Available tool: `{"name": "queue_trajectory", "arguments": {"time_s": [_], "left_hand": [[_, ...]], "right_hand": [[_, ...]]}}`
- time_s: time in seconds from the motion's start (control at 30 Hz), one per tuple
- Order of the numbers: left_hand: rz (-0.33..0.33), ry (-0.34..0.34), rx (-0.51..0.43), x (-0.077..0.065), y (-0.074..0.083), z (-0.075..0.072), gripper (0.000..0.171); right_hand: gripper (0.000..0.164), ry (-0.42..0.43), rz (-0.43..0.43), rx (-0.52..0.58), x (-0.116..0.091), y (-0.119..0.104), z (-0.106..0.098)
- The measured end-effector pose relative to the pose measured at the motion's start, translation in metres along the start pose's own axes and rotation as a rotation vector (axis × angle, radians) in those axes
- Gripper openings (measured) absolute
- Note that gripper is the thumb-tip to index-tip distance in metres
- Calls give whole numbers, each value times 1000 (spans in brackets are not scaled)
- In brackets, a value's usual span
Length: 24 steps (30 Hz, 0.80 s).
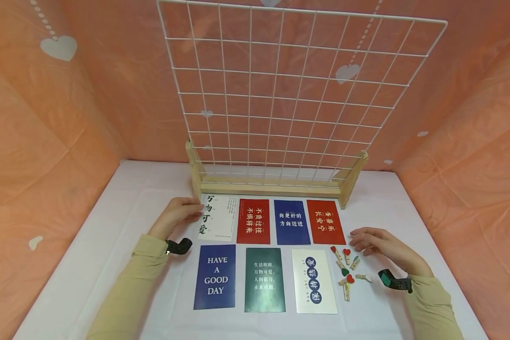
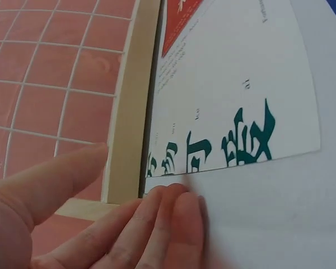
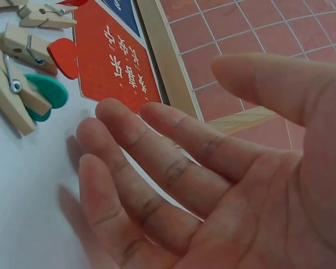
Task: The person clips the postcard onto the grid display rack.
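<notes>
At the left edge of a white card with dark lettering (image 1: 223, 219) is my left hand (image 1: 176, 217). In the left wrist view its fingertips lie right at that card's edge, with the thumb held apart. My right hand (image 1: 384, 246) is beside a red card (image 1: 326, 231) and a small group of wooden clothespins (image 1: 346, 295). Seen from the right wrist, the fingers are spread with nothing between them. Red and green heart shapes decorate the clothespins, among them a green heart (image 3: 49, 92).
A white wire grid (image 1: 276, 89) stands upright in a wooden base (image 1: 272, 188) behind the cards. Other cards lie in two rows: red (image 1: 246, 231), blue (image 1: 292, 236), blue English (image 1: 225, 271), green (image 1: 265, 302) and white (image 1: 329, 283). Orange cloth (image 1: 55, 118) surrounds the white table.
</notes>
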<state>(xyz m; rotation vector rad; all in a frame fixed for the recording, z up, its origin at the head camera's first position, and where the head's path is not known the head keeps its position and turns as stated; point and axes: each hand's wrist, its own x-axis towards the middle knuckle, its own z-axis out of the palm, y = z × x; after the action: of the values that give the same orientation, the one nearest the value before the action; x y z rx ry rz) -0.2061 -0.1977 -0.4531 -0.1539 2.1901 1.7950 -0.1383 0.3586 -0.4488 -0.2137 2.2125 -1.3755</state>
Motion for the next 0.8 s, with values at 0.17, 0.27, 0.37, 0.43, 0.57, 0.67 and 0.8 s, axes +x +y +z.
{"name": "queue_trajectory", "arguments": {"time_s": [0.17,0.27,0.37,0.43,0.57,0.67,0.8], "left_hand": [[-4,62,26,4,1,6,41],[-5,95,76,5,1,9,40],[-19,115,118,7,1,11,39],[-26,122,130,8,1,13,40],[-33,140,124,10,0,14,40],[-23,161,136,11,-2,14,40],[4,185,161,12,-4,16,39]], "right_hand": [[43,-18,1,1,0,1,1],[44,-20,6,0,0,1,2],[45,-10,18,-1,-1,0,2],[46,-1,33,3,-1,0,3],[47,2,40,8,-1,1,3],[47,1,35,11,-1,1,3],[48,8,42,12,-2,1,3]]}}
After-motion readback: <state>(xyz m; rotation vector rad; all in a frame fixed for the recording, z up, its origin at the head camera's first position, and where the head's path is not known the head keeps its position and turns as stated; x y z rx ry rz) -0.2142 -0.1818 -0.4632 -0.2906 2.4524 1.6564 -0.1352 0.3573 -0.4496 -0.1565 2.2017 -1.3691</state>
